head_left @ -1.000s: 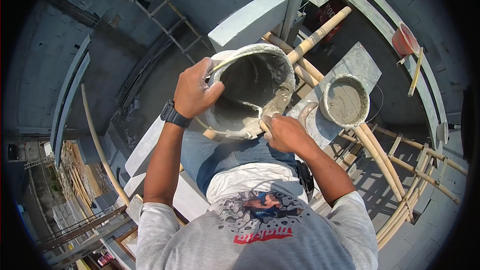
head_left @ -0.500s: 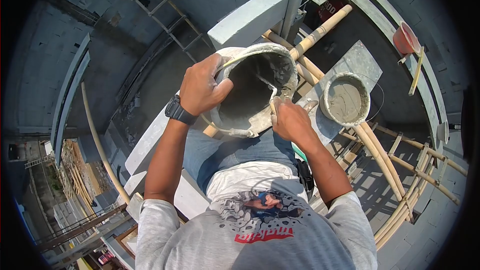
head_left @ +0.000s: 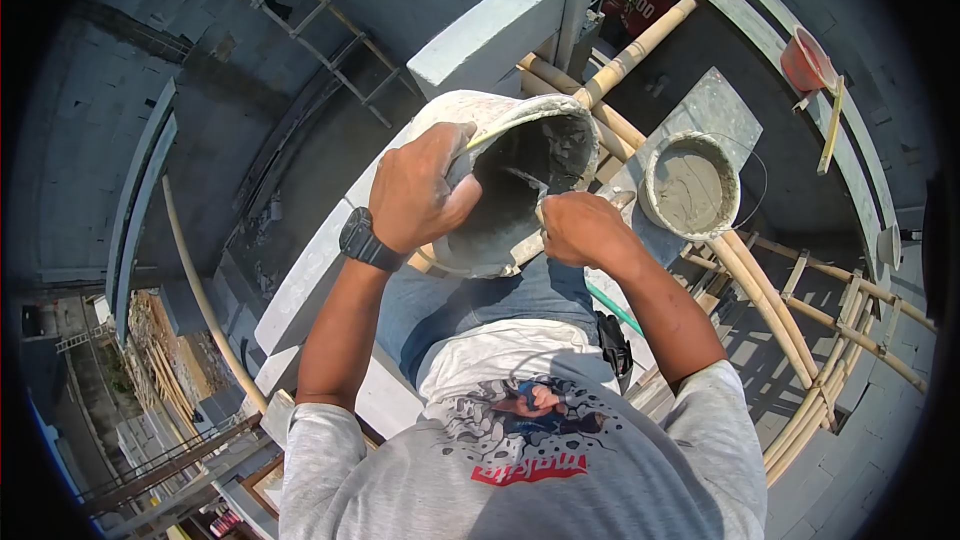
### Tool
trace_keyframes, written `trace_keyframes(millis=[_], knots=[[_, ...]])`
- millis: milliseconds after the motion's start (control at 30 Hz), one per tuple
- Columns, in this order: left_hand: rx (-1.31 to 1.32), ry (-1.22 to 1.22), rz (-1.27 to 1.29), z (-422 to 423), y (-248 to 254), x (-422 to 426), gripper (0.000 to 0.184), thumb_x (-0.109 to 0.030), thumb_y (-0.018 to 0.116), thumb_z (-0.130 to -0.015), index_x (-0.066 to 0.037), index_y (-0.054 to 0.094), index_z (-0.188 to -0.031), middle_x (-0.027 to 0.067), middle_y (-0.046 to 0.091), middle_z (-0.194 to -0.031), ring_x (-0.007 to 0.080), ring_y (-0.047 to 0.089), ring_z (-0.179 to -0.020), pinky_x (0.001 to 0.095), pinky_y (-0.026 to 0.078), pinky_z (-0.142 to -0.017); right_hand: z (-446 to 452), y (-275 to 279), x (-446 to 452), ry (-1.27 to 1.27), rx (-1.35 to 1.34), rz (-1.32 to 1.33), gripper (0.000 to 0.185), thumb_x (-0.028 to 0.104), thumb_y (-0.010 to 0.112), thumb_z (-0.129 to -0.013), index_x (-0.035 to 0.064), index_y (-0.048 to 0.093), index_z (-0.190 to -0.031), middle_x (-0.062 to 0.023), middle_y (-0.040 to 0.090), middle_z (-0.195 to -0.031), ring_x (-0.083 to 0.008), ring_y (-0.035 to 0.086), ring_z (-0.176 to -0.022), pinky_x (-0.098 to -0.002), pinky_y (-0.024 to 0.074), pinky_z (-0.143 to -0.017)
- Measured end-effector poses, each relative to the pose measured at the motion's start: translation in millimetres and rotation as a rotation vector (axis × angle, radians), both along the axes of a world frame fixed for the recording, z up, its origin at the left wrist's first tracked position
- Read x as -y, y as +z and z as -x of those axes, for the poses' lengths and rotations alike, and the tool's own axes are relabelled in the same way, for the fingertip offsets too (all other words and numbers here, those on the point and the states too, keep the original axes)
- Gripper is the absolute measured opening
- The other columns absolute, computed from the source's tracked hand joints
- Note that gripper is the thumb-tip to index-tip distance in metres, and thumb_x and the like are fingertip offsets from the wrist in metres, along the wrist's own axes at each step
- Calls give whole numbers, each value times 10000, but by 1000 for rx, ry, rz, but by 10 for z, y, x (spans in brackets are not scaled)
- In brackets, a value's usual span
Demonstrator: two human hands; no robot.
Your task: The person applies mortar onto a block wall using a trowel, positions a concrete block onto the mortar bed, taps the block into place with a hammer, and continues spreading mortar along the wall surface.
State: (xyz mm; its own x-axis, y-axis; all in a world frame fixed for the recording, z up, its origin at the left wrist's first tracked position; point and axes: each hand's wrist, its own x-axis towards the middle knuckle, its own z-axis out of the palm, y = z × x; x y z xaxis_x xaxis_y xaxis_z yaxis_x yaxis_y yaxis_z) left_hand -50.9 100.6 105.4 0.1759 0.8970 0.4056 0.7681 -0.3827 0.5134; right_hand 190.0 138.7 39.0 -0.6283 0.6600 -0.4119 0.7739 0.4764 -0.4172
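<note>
My left hand (head_left: 425, 190) grips the rim of the big bucket (head_left: 480, 107), tilted at centre frame, probably to steady it; my right hand (head_left: 585, 230) is closed round a tool (head_left: 528, 178) angled inside. Smaller bucket (head_left: 651, 192) with mortar (head_left: 690, 190), right of centre. Shirt (head_left: 520, 505), lower centre: "makita", upside down.

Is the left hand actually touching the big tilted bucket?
Touching. The head view shows the left hand gripping the big tilted bucket at its rim, the thumb extending over the bucket's mouth.
</note>
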Motion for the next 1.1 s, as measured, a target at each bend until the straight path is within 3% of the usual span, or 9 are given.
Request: trace_keyframes(millis=[167,200,300,467,600,900,967,1033,1100], knots=[[21,-3,41,120,-18,66,378,-122,700,-763,14,705,-1115,195,685,-867,340,659,-683,371,536,-686,-67,-94,-24,54,-281,391,326,226,743,-817,-61,704,-966,-245,711,-813,-390,692,-703,-457,557,-708],[32,12,55,142,-19,90,383,-125,702,-766,17,705,-1122,196,689,-879,339,663,-693,369,537,-692,-98,-128,-49,62,-405,510,321,227,774,-864,-40,725,-1034,-137,718,-806,-229,673,-651,-385,543,-636],[43,29,80,156,-29,107,400,-129,703,-775,26,701,-1144,199,700,-910,335,677,-730,362,543,-719,-95,-317,118,-198,-593,923,301,205,759,-928,-12,733,-1134,-52,695,-813,-120,650,-647,-315,520,-568],[94,58,54,102,20,83,355,-126,689,-786,16,692,-1111,207,725,-966,357,689,-758,382,550,-717,-121,-633,383,-457,-994,1393,647,155,736,-930,-69,502,-1491,-96,634,-890,-147,616,-594,-275,520,-500],[150,122,231,226,29,89,418,-77,688,-815,68,664,-1207,156,722,-1015,168,667,-916,297,513,-881,-500,-578,507,-484,-1236,1511,777,240,780,-874,-102,467,-1499,-146,608,-882,-164,591,-575,-275,486,-483],[314,257,298,522,-164,-46,312,-66,645,-864,67,653,-1146,56,653,-926,108,563,-850,269,481,-813,-2224,-623,1014,-1045,-1398,808,730,230,831,-859,-52,549,-1470,-109,655,-871,-162,617,-598,-271,506,-566],[338,223,276,488,-163,-68,292,-63,646,-866,64,650,-1128,52,640,-914,104,550,-839,270,476,-798,-2328,-1049,1031,-1233,-965,355,726,295,820,-876,-23,563,-1477,-113,696,-969,-140,637,-613,-263,506,-569],[351,207,262,437,-98,-53,291,-63,646,-867,62,651,-1130,48,636,-911,103,548,-835,272,475,-793,-2454,-1771,1116,-934,-196,-471,671,200,784,-888,27,558,-1496,-212,719,-1069,-344,726,-915,-421,584,-755],[340,217,270,452,-136,-44,289,-67,653,-864,58,656,-1125,45,635,-906,99,545,-830,270,474,-790,-2155,-1708,1220,-1011,225,-286,668,165,757,-875,56,545,-1499,-235,670,-1163,-443,680,-1045,-497,573,-848]])
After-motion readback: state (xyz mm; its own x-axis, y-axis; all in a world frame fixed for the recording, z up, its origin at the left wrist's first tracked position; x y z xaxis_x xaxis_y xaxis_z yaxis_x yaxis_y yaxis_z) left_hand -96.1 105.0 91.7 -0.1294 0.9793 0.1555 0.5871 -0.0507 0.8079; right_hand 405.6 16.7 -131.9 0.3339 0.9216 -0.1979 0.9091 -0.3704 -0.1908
